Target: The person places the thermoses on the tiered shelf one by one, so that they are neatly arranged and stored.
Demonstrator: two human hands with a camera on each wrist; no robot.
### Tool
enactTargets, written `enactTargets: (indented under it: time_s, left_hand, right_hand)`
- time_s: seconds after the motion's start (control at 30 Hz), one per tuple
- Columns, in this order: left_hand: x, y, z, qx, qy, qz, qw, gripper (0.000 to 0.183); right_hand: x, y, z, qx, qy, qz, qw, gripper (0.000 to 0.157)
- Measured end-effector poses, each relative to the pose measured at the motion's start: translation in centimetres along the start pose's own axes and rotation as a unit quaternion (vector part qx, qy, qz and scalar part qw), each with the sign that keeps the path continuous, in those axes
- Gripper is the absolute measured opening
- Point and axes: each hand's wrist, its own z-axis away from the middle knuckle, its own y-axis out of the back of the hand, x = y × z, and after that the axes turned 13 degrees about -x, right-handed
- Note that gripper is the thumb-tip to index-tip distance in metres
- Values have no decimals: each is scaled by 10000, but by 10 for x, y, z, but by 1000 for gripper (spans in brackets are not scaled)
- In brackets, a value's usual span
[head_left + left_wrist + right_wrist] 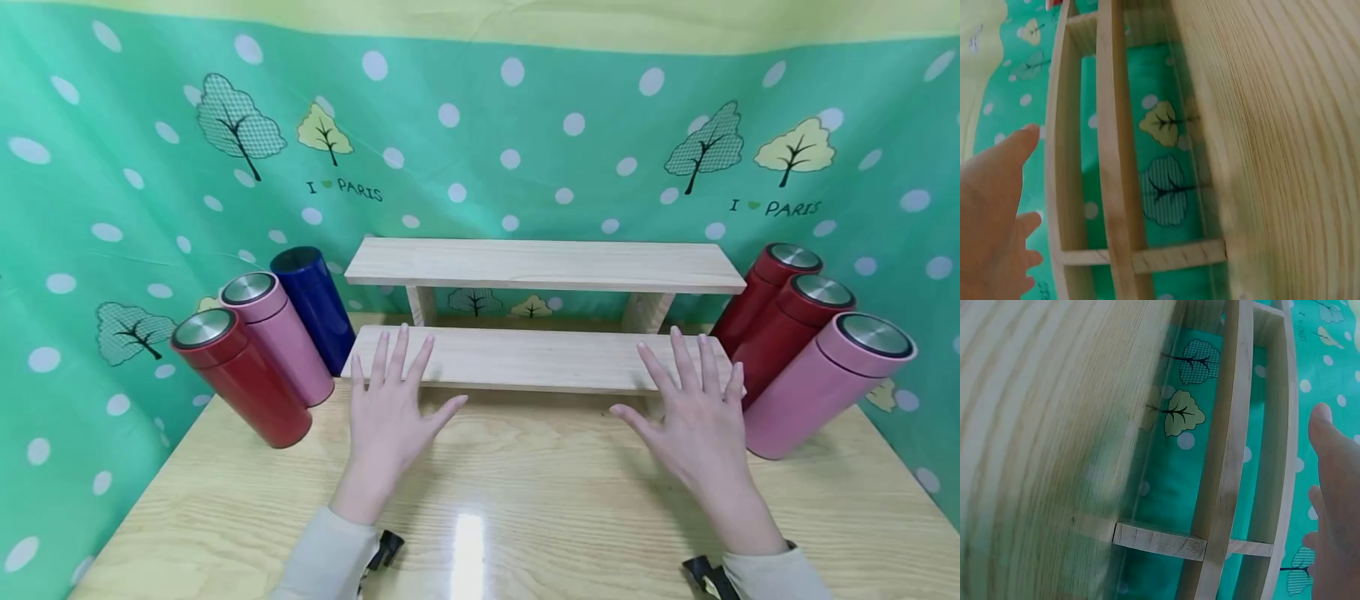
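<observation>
My left hand (390, 408) is spread with straight fingers, palm down, and overlaps the left front of the lower board in the head view. My right hand (696, 417) is spread the same way at that board's right end. Neither hand holds anything. Between and beyond them stands a two-tier pale wooden shelf (540, 354), its upper board (540, 262) raised on short supports. Beside my right hand leans into view a pink thermos (825, 387) with a steel lid. Both wrist views show the fingers near the shelf's front.
Left of the shelf stand a dark red thermos (251, 387), a pink thermos (285, 346) and a blue cylinder (315, 308). Two red thermoses (791, 333) stand at the right. Behind the wooden table (525, 475) hangs a green dotted cloth (525, 108).
</observation>
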Motion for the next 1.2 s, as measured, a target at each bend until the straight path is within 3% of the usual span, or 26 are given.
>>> enactTargets:
  time_s: [0.33, 0.73, 1.0, 1.2]
  left_hand:
    - [-29, -8, -6, 204, 45, 113, 9997, 87]
    - [-59, -10, -13, 280, 62, 725, 9970, 83]
    - [-72, -15, -19, 28, 243, 1523, 9880, 86]
    - [-83, -23, -15, -64, 464, 1710, 9842, 88]
  right_hand:
    - [3, 0, 4, -29, -64, -19, 10000, 90]
    - [4, 1, 5, 114, -26, -123, 9999, 89]
    - [4, 5, 0, 262, 21, -186, 9995, 89]
    - [2, 7, 1, 137, -35, -188, 9997, 87]
